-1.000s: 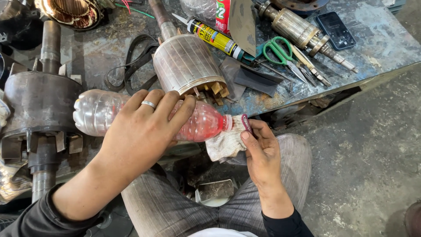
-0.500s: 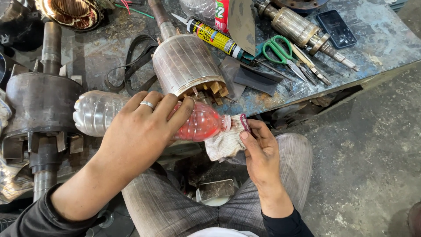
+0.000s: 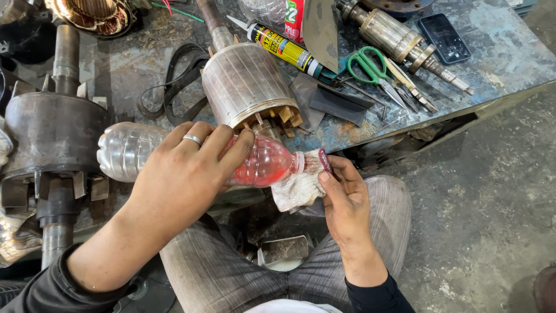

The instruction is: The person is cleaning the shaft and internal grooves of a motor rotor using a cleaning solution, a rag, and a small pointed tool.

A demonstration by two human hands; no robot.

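Bottle tipped flat, red liquid running to the rag

Left hand (image 3: 185, 174) clamped around the clear plastic bottle (image 3: 130, 152), its long axis level, mouth pointing right into the stained rag (image 3: 296, 186) that the right hand (image 3: 346, 203) pinches just off the desk (image 3: 509, 52) edge. Wetting step, I'd say; next calls for a steady, gentle tilt.

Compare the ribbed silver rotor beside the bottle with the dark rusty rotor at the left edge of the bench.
The ribbed silver metal rotor looks bright and clean; the dark rusty metal rotor is dull and blackened. The silver one lies tilted, its shaft pointing up the picture; the dark one's shaft runs straight up and down the picture. Both are cylinders on steel shafts, lying on the stained metal bench.
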